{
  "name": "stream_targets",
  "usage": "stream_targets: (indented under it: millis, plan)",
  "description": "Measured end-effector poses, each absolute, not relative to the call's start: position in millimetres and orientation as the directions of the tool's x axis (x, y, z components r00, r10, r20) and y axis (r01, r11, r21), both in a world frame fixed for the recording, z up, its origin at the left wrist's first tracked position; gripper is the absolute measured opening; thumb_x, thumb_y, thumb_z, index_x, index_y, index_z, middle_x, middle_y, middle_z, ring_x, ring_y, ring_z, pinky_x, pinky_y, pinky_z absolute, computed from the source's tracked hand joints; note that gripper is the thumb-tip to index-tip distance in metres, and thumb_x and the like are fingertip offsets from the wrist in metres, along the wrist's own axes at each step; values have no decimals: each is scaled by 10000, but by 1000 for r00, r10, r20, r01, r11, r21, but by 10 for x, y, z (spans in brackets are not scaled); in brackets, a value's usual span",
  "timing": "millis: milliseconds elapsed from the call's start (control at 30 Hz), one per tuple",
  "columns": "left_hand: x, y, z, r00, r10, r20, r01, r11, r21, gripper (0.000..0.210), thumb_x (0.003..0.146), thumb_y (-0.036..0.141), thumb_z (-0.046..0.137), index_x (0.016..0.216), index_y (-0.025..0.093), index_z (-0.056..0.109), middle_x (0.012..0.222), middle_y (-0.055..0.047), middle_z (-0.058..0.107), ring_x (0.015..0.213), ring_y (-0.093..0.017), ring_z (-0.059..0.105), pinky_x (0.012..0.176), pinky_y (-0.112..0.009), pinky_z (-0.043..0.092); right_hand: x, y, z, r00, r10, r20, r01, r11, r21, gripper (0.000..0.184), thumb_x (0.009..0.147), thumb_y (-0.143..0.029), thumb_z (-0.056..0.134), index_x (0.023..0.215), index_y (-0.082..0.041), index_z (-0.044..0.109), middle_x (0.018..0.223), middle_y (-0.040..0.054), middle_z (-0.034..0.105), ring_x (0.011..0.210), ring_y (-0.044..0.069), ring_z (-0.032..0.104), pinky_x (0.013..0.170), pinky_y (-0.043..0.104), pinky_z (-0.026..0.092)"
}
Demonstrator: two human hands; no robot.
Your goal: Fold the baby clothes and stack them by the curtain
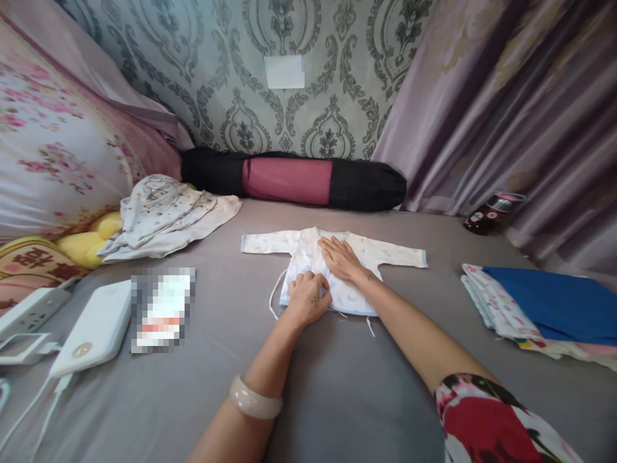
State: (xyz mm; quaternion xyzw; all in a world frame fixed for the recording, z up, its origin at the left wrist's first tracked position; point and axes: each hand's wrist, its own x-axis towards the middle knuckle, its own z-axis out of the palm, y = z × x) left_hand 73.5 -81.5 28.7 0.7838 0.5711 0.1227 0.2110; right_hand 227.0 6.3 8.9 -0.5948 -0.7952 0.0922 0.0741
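Observation:
A white baby shirt (354, 292) with a faint print, pale blue trim and thin white ties lies spread on the grey sheet, both sleeves stretched out sideways. Across its upper middle my right hand (340, 258) rests flat, the fingers extended. Over the lower left part of the shirt, my left hand (307, 296) is closed, with curled fingers against the fabric; the fingertips are partly hidden. One tie loops out at the shirt's left side, and other tie ends hang past the bottom hem.
Folded clothes (554, 302) lie at right, with a dark bottle (494, 213) behind. A black and pink roll bag (289, 180) lines the wall. At left are crumpled printed cloth (168, 215), a white power bank (96, 328), a power strip (33, 312) and a blurred-out item (164, 312).

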Motion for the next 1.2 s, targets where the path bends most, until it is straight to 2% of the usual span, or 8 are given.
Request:
stream_targets:
  millis: [167, 300, 433, 867, 1033, 1200]
  plan:
    - [727, -806, 287, 323, 945, -47, 833, -260, 489, 186, 822, 319, 517, 958, 261, 631, 1044, -54, 589, 1052, -252, 516, 899, -396, 363, 2181, 162, 76, -221, 975, 36, 951, 224, -215, 539, 994, -346, 197, 1485, -171, 332, 1565, 38, 267, 1455, 232, 157, 1170, 496, 101]
    - [718, -801, 263, 320, 947, -28, 823, -263, 503, 196, 812, 313, 518, 966, 239, 613, 1050, -53, 596, 1045, -246, 517, 888, -387, 364, 2177, 4, 79, -396, 915, 79, 891, 404, -208, 539, 991, -331, 201, 1469, -145, 365, 1556, 39, 291, 1461, 185, 128, 1185, 423, 63]
    - [720, -792, 249, 319, 948, -18, 823, -268, 501, 179, 802, 304, 520, 943, 228, 601, 1036, -52, 603, 1031, -239, 523, 876, -379, 365, 2156, 0, 105, -539, 842, 12, 820, 529, -219, 545, 993, -350, 191, 1491, -173, 324, 1563, 26, 273, 1451, 154, 169, 1186, 379, 64]
    - [699, -790, 261, 328, 944, -25, 813, -268, 517, 183, 805, 315, 526, 947, 235, 609, 1047, -44, 610, 1037, -235, 521, 899, -380, 361, 1844, 605, 49, -348, 937, -34, 925, 338, -171, 596, 984, -397, 183, 1512, -130, 253, 1586, 60, 197, 1458, 213, 144, 1178, 433, 110]
    - [689, -759, 256, 325, 945, -20, 804, -265, 532, 181, 780, 316, 545, 917, 236, 633, 1016, -46, 618, 1009, -240, 534, 886, -375, 367, 1801, 674, 26, -298, 955, 16, 936, 295, -191, 587, 984, -383, 199, 1495, -110, 292, 1569, 80, 251, 1452, 232, 167, 1173, 445, 130]
    - [674, -740, 261, 327, 945, -9, 784, -266, 561, 182, 758, 310, 557, 893, 232, 653, 967, -44, 622, 980, -235, 547, 868, -367, 371, 1850, 597, 92, -275, 953, 127, 902, 302, -310, 544, 988, -338, 171, 1429, -131, 414, 1524, 71, 361, 1424, 177, 252, 1166, 354, 176]
